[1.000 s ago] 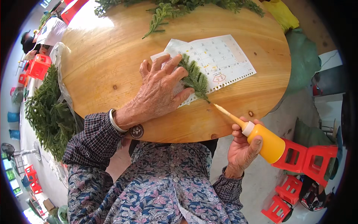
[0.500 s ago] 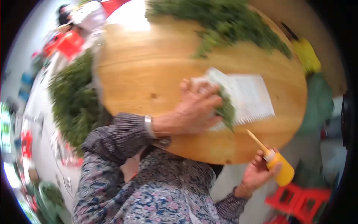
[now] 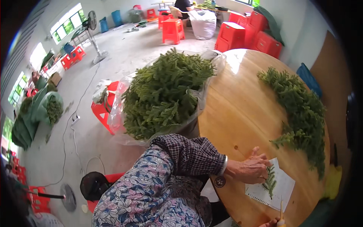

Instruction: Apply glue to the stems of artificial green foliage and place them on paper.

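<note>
My left hand (image 3: 250, 168) is over a spiral-bound paper pad (image 3: 286, 184) on the round wooden table. Its fingers curl around one end of a small green conifer sprig (image 3: 270, 182), which lies across the white page. At the lower edge, only part of my right hand (image 3: 270, 223) shows. It grips a yellow squeeze bottle (image 3: 281, 222) with a long thin nozzle that points up beside the pad. The bottle's body is mostly cut off by the picture's edge.
A heap of conifer sprigs (image 3: 302, 109) lies along the table's (image 3: 234, 113) right side. Left of the table, a clear plastic bag (image 3: 118, 123) bulges with more greenery. Red stools (image 3: 173, 31), a standing fan (image 3: 94, 36) and a cable (image 3: 75, 121) are on the floor. A person (image 3: 183, 5) sits far back.
My view has swung to the left, so the bag of greenery and the room now show. The right hand and bottle have slid to the lower edge. Both hands keep their hold.
</note>
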A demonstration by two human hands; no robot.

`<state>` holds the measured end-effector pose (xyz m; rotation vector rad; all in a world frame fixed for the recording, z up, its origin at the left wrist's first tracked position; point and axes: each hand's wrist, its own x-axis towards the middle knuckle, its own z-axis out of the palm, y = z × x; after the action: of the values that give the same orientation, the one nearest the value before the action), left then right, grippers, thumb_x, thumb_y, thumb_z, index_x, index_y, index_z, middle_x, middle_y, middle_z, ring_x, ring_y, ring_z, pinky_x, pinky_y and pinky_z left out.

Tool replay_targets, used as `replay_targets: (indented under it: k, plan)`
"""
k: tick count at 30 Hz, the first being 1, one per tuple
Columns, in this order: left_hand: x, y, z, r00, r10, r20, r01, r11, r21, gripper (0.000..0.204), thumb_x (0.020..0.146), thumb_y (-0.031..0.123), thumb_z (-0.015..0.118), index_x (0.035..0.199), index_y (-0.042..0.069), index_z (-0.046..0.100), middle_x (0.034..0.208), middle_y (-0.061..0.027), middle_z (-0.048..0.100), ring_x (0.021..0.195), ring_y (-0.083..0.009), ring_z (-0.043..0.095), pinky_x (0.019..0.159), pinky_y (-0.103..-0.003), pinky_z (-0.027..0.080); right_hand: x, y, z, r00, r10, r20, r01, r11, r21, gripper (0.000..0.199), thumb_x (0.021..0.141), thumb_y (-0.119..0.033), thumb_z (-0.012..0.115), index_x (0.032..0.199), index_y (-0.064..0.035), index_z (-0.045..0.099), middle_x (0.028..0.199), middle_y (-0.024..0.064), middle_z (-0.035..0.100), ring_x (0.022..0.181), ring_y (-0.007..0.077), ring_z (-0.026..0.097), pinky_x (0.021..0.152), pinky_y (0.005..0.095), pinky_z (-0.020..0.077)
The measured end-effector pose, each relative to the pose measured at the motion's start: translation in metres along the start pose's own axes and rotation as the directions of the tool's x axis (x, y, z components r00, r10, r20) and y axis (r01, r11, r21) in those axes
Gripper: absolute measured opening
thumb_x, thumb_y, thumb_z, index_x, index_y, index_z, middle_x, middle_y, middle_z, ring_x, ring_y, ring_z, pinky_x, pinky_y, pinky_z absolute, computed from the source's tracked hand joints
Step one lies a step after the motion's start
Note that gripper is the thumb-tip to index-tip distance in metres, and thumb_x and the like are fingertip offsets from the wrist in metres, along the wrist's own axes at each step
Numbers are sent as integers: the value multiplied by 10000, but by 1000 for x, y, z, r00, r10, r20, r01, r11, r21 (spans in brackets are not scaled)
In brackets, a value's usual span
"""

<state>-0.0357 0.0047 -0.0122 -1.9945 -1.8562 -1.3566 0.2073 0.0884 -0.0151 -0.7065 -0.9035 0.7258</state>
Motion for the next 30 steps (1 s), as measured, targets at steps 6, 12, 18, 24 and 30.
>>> replay_targets:
  k: [6,12,18,24,30]
  plan:
    - [32,-19,-4,978,-1,-207,49,973,226,68,735,219,653,706,222,715,1091,-56,635,952,-213,532,904,-531,256,65,37,-8,988,47,144,-71,984,165,409,892,-449,593,970,-49,550,856,77,575,747,138,540,672,185,443]
    - [16,-42,-119,887,-55,-458,286,844,453,138,661,97,756,786,156,759,1061,-128,682,773,-191,630,671,-326,481,102,110,-21,958,208,195,-254,934,250,399,893,-418,602,993,-35,554,868,85,588,740,130,549,660,176,448]
    - [-52,-74,-220,737,-257,-625,674,340,656,199,768,285,685,938,194,739,1239,-155,594,1134,-273,565,845,-646,343,89,109,-17,914,292,281,-377,868,324,389,893,-386,611,1016,-20,559,879,92,601,734,123,559,648,168,453]
    - [-66,-62,-226,750,-260,-608,661,348,665,232,797,270,653,1002,180,715,1258,-107,584,1148,-280,532,926,-627,291,79,75,-39,881,366,301,-451,843,293,382,894,-354,621,1039,-6,564,891,100,614,727,115,568,636,160,457]
    - [-28,-69,-154,890,-60,-451,429,443,787,252,796,229,650,1034,160,694,1238,-81,593,1112,-266,524,982,-533,287,81,79,-63,885,389,255,-457,828,325,377,894,-323,631,1062,9,569,902,107,627,721,107,578,624,152,462]
